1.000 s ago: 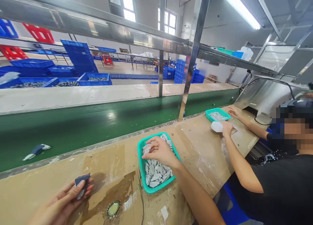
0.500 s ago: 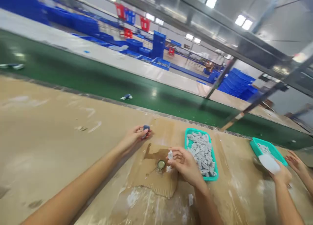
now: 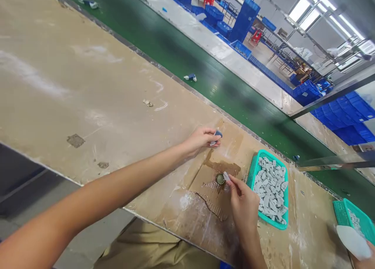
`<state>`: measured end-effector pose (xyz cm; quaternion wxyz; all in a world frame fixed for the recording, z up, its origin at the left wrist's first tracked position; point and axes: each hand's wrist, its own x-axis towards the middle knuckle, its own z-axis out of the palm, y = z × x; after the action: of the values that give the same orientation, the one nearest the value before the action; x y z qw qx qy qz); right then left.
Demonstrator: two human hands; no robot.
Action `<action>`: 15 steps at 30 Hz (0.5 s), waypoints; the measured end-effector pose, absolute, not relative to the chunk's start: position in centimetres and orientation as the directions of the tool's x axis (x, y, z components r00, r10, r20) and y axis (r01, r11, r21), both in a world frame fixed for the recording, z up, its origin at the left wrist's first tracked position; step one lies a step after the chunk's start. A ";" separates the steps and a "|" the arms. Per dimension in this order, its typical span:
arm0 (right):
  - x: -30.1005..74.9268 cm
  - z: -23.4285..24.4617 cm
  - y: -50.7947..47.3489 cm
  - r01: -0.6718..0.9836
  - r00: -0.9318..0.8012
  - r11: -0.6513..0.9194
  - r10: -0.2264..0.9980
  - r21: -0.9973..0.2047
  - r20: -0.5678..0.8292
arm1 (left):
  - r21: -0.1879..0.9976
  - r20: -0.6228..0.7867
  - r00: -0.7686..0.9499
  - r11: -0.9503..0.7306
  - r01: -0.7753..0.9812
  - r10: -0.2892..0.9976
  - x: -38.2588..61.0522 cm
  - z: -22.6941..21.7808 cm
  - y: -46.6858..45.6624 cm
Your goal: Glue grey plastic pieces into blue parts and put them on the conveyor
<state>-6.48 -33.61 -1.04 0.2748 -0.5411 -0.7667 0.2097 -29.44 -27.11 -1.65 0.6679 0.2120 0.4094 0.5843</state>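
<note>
My left hand (image 3: 202, 141) is closed around a small dark blue and white piece (image 3: 218, 134), above the far side of a wet cardboard sheet (image 3: 202, 179). Between the thumb and fingers of my right hand (image 3: 244, 198) is a small whitish piece (image 3: 226, 177). Its tip is at the edge of a small round cap (image 3: 220, 179) that looks filled with liquid; whether they touch I cannot tell. A dark wet stain spreads on the cardboard around the cap. Just right of my right hand stands a green basket (image 3: 286, 198) full of small light-grey pieces.
A green conveyor belt (image 3: 164, 54) runs behind the table (image 3: 117, 105), carrying small blue and white pieces (image 3: 190, 77). At the right edge, another person's hand (image 3: 369, 257) holds a white rounded object (image 3: 353, 241) beside a second green basket (image 3: 344, 214). A metal post (image 3: 331, 161) crosses the right.
The view has tilted and swung left, showing more table. My right hand has brought the whitish piece down to the cap's edge. My left hand keeps its blue and white piece.
</note>
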 end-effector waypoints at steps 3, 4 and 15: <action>-6.4 -0.9 -33.6 0.690 -0.363 0.470 0.882 -0.550 0.300 | 0.765 -0.307 -0.011 0.240 -0.597 0.952 -29.4 -1.5 -27.2; -6.3 -0.9 -33.7 0.680 -0.382 0.502 0.865 -0.535 0.326 | 0.769 -0.309 -0.012 0.242 -0.592 0.951 -29.5 -1.5 -27.3; -6.8 -1.2 -34.5 0.689 -0.466 0.610 0.786 -0.391 0.406 | 0.736 -0.304 0.051 0.269 -0.621 0.951 -29.6 -1.2 -27.3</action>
<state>-6.78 -34.53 -1.17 0.2819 -0.4331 -0.8518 0.0860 -29.58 -27.33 -1.18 0.6937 0.2109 0.3915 0.5666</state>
